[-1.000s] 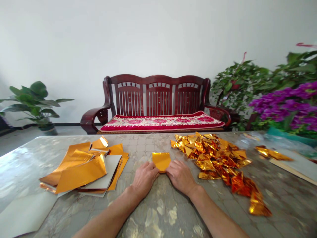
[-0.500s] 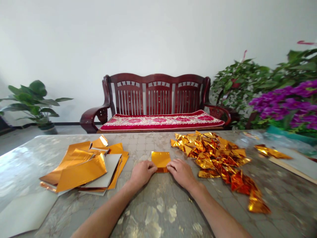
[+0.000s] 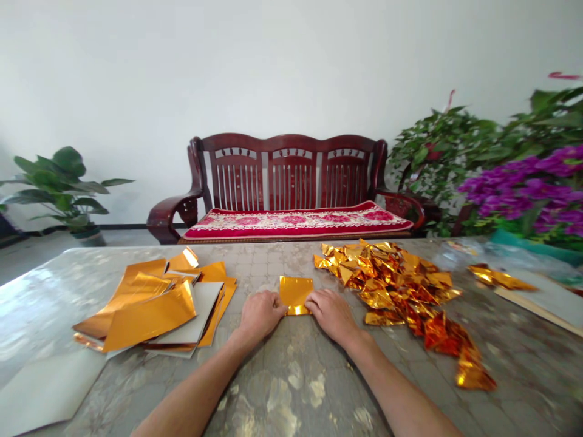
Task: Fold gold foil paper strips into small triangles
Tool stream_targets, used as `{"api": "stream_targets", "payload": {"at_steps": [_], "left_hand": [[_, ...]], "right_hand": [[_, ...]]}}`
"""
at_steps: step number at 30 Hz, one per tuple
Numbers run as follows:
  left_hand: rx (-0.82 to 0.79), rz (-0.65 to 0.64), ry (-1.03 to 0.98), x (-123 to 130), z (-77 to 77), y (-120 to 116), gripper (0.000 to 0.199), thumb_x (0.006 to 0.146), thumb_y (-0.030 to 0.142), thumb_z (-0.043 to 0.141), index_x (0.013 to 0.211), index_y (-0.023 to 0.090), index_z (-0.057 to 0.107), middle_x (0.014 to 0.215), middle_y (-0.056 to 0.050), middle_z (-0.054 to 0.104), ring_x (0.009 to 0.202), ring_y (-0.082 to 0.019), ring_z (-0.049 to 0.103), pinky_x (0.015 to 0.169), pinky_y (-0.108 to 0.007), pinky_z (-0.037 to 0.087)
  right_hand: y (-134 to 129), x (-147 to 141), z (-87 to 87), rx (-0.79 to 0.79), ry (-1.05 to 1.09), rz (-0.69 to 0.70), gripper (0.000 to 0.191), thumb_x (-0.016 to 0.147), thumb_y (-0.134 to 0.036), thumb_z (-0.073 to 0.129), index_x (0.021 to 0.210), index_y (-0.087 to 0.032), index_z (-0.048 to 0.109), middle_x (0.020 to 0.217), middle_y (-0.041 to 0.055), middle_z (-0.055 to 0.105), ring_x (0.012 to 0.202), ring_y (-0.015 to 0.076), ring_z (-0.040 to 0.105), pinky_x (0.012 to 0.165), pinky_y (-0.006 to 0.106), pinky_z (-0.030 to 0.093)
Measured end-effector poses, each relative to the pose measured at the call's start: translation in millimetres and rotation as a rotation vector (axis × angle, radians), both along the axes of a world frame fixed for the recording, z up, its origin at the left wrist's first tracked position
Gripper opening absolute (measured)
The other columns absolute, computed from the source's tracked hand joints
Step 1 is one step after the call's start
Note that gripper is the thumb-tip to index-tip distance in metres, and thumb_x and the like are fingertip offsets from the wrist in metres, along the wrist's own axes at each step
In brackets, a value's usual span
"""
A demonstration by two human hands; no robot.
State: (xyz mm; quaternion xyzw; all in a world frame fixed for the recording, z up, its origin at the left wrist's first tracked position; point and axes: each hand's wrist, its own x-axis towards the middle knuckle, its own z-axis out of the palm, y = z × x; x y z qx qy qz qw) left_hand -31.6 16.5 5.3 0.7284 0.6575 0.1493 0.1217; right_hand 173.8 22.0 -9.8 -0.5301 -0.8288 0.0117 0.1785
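A small sheet of gold foil paper (image 3: 296, 292) lies on the table in front of me, its near edge folded into a narrow shiny strip. My left hand (image 3: 262, 312) pinches the near left corner between thumb and curled fingers. At the near right corner, my right hand (image 3: 332, 312) grips the same sheet in a like pinch. The fingertips partly hide both corners. To the right of my right hand lies a heap of folded gold foil pieces (image 3: 387, 276). Left of my left hand is a loose stack of flat gold foil sheets (image 3: 150, 315), some with the pale side up.
The table (image 3: 273, 394) has a patterned, glossy cover. One pale sheet (image 3: 50, 385) lies at its near left. Clear plastic wrapping (image 3: 460, 254) and a pale board (image 3: 542, 300) are at the right, near purple flowers (image 3: 528, 188). A wooden bench (image 3: 291, 176) stands behind.
The folded strip at the sheet's near edge has turned from dark to brightly shining. Both hands have barely moved and keep hold of the corners.
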Motion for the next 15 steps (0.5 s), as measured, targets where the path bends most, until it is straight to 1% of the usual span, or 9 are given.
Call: {"api": "stream_targets", "payload": {"at_steps": [7,11,15], "left_hand": [[0.019,0.004,0.057,-0.8,1.4,-1.4,0.023,0.079,0.041,0.062,0.071,0.020,0.067,0.078,-0.004,0.069,0.077,-0.019,0.063,0.064,-0.027,0.034],[0.026,-0.008,0.098,-0.2,1.9,-2.8,0.022,0.081,0.039,0.060,0.073,0.020,0.068,0.080,-0.005,0.070,0.082,-0.021,0.065,0.067,-0.029,0.038],[0.043,-0.026,0.155,1.1,2.4,-4.3,0.023,0.085,0.039,0.058,0.079,0.019,0.069,0.088,-0.007,0.070,0.090,-0.023,0.065,0.074,-0.030,0.040]], "right_hand": [[0.3,-1.1,0.2,0.011,-0.033,-0.029,0.015,0.096,-0.029,0.054,0.088,-0.023,0.064,0.091,0.0012,0.071,0.088,0.0184,0.061,0.075,0.028,0.035],[0.0,-2.0,-0.3,0.031,-0.059,-0.035,0.013,0.095,-0.029,0.055,0.088,-0.023,0.063,0.090,0.0004,0.071,0.088,0.0184,0.061,0.075,0.029,0.036],[-0.3,-3.5,0.2,0.046,-0.087,-0.047,0.010,0.095,-0.030,0.057,0.090,-0.023,0.062,0.091,0.0006,0.071,0.088,0.0193,0.061,0.074,0.029,0.036]]}}
